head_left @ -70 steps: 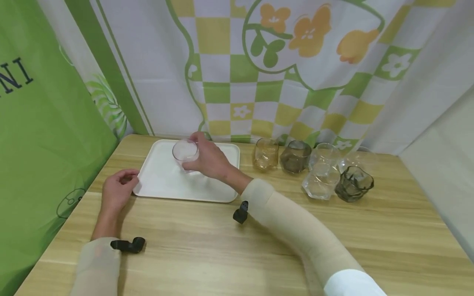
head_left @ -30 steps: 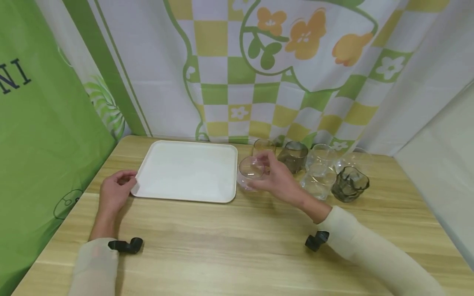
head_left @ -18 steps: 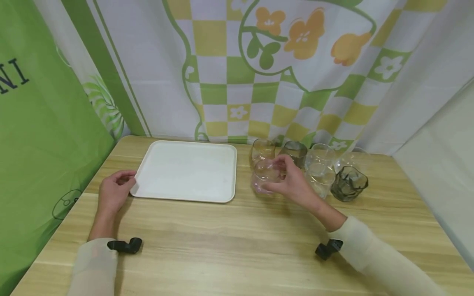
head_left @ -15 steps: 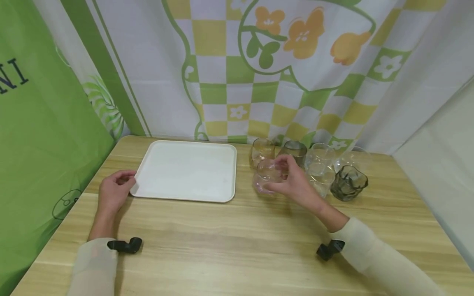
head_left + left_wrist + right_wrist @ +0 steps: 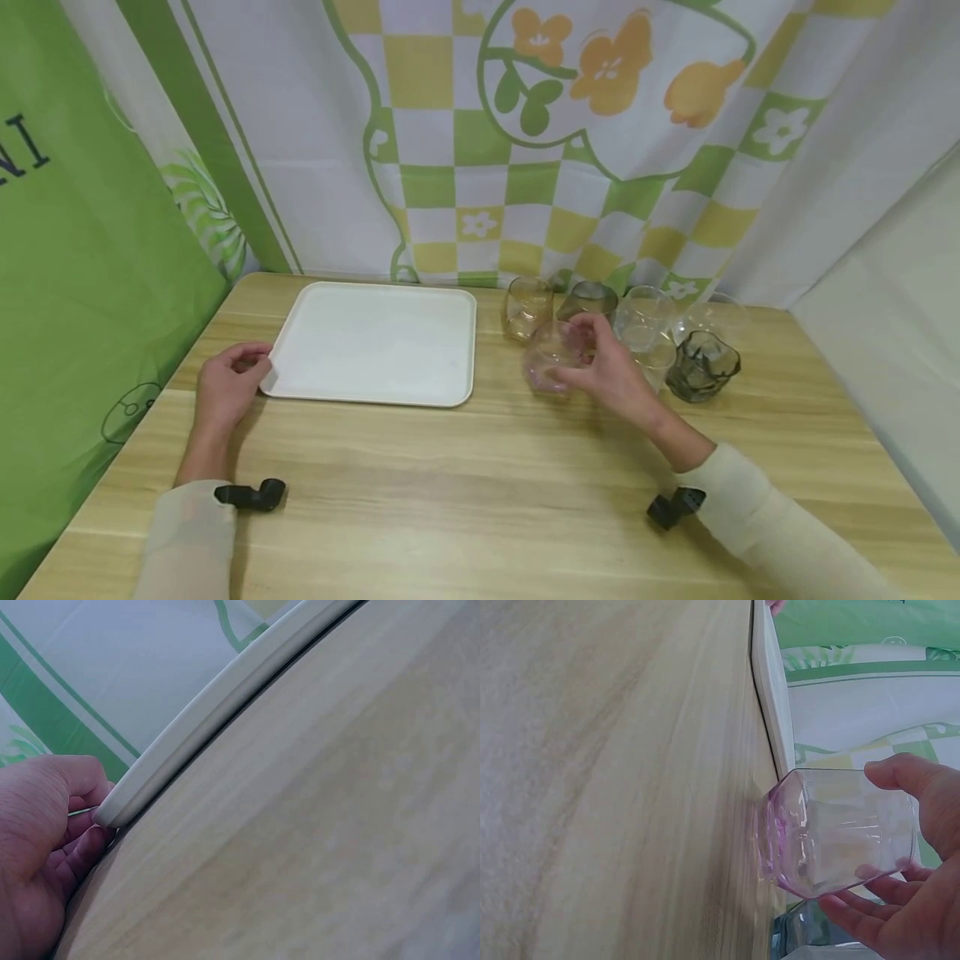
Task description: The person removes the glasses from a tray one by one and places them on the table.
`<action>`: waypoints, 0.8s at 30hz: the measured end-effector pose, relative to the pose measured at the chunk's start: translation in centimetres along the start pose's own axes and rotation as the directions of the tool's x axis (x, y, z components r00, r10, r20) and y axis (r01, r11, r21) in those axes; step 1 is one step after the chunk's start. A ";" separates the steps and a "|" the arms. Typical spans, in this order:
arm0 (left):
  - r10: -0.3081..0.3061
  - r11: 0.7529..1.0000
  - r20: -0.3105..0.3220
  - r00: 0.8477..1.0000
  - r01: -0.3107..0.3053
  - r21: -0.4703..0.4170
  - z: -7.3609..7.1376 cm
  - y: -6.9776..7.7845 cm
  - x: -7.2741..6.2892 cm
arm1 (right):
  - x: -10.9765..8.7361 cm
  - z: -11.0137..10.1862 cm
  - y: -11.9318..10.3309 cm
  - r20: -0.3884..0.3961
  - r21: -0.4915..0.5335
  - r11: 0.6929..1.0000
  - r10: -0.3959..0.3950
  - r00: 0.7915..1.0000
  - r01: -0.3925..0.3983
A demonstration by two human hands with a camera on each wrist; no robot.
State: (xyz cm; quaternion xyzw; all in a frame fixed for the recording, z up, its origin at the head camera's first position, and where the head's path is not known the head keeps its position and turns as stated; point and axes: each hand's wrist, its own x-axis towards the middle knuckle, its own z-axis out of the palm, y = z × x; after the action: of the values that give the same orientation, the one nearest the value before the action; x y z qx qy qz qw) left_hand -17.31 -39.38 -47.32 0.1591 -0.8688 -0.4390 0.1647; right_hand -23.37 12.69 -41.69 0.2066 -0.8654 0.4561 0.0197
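Observation:
My right hand [image 5: 621, 377] holds a clear drinking glass with a pink-tinted base [image 5: 542, 367] by its sides, thumb on one side and fingers on the other. The right wrist view shows the pink glass [image 5: 840, 836] upright, its base right at the tabletop. At the left, my left hand [image 5: 227, 385] grips the near left corner of a white rectangular tray [image 5: 371, 346]. In the left wrist view, its curled fingers and thumb meet at the tray's rim [image 5: 172, 746]. Nothing stands on the tray.
Behind the pink glass are an amber glass [image 5: 528, 310] and a smoky grey glass [image 5: 588, 298], partly hidden by the right hand. Several clear glasses [image 5: 645, 312] and a dark wavy glass [image 5: 702, 367] stand further right. A patterned curtain [image 5: 427, 192] hangs behind the wooden table [image 5: 420, 500].
My right hand has carried the pink glass from over the tray rightwards to the table in front of the amber glass. My left hand has stayed at the tray's corner.

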 end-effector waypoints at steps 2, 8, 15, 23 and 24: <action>-0.003 1.000 0.000 1.000 0.003 -0.002 0.0 0.1 0.0 | 0.1 -0.1 0.1 0.001 0.007 1.000 -0.012 1.000 0.012; -0.004 1.000 0.012 1.000 0.004 -0.001 0.1 0.3 0.1 | 0.0 0.0 0.2 0.007 -0.006 1.000 -0.030 1.000 0.030; -0.026 1.000 0.029 0.999 0.026 0.011 0.1 0.1 0.1 | -0.2 0.2 0.1 0.016 -0.030 0.999 -0.025 1.000 0.026; 0.019 0.997 0.058 0.998 -0.023 0.076 -1.3 -0.3 -0.2 | 0.1 0.6 -1.1 0.042 -0.077 0.994 -0.072 0.997 0.075; 0.050 0.993 0.086 0.995 -0.059 0.101 -1.5 -0.2 -0.2 | 0.1 0.5 -1.3 0.048 -0.090 0.992 -0.086 0.995 0.090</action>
State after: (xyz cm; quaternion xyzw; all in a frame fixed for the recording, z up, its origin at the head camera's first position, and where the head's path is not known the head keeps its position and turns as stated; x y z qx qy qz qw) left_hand -16.45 -40.46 -46.68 0.1250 -0.9006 -0.3950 0.1317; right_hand -22.92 11.63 -40.93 0.2532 -0.8757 0.4100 0.0303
